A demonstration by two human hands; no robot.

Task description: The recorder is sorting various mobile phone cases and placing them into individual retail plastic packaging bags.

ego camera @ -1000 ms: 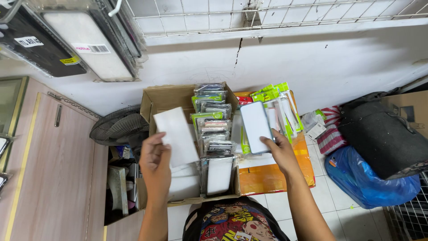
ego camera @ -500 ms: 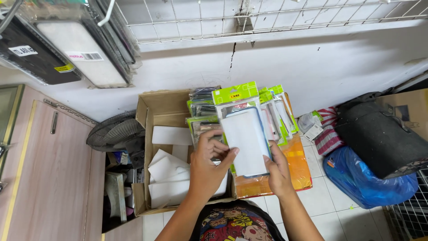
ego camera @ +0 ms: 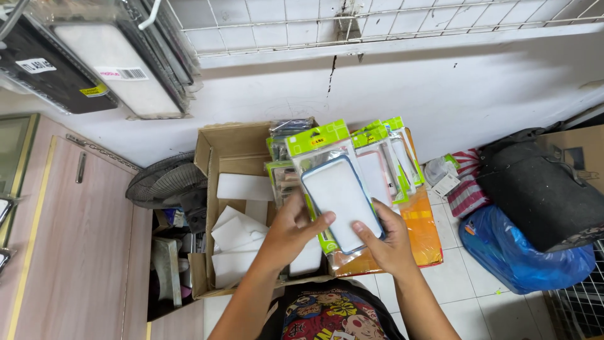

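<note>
Phone case in clear packet with green header card (ego camera: 336,195) is held up over open cardboard box (ego camera: 220,154), both hands closed on its lower end: left hand (ego camera: 292,230), right hand (ego camera: 387,242). Sorting step; placing it calls for choosing between box and the stack of green-topped packets (ego camera: 390,157).

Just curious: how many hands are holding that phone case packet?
2. The left hand grips the phone case packet at its lower left edge; the right hand supports its lower right corner. No other hands show.
</note>
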